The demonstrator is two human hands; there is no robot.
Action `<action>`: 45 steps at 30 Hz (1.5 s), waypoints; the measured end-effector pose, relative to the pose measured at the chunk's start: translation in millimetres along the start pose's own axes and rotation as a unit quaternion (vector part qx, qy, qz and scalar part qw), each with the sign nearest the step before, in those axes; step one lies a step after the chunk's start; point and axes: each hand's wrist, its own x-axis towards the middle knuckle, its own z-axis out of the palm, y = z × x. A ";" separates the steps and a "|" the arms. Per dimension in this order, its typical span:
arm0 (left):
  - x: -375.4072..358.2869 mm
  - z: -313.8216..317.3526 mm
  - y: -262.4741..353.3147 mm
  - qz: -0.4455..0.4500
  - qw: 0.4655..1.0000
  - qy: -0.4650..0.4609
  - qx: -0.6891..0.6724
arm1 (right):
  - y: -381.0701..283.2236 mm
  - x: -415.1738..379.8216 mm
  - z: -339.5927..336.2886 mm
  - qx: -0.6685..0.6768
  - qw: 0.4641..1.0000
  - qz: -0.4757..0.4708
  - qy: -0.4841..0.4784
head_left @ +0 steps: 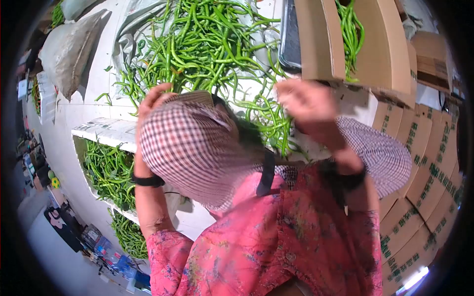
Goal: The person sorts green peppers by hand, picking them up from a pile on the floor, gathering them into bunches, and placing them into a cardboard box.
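Note:
Pink-and-dark checkered cloth (182, 148) bulges across the view in front of my chest, near the camera. My left hand (155, 98) is at the upper left edge of this cloth, fingers bent around it. My right hand (311, 103) is raised on the other side, smeared by motion with the fingers curled, and whether it holds anything I cannot tell. More checkered cloth (377, 153) spreads beside my right forearm. Dark bands circle both wrists. Beyond my hands lies a broad heap of long green chili peppers (197, 44), partly hidden by the cloth.
An open cardboard box (387, 49) with green peppers stands at the upper right, by a dark tray (290, 39). Flattened printed cartons (419, 187) cover the right side. A white foam box (106, 129) of peppers stands left, below a stuffed sack (71, 54).

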 end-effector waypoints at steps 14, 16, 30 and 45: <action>124.0 110.6 -144.0 0.135 0.860 -0.002 0.492 | 160.1 93.3 91.0 -0.018 0.997 0.080 -0.008; 130.9 109.8 -159.7 0.167 0.853 0.007 0.495 | 158.1 114.6 88.1 -0.009 0.996 0.083 0.030; 151.5 -23.5 19.0 0.138 0.889 -0.019 0.436 | 127.1 255.6 87.9 -0.216 0.967 0.032 0.133; 338.0 73.3 -34.8 0.133 0.830 0.009 0.541 | 129.4 297.0 121.8 -0.258 0.935 0.241 -0.031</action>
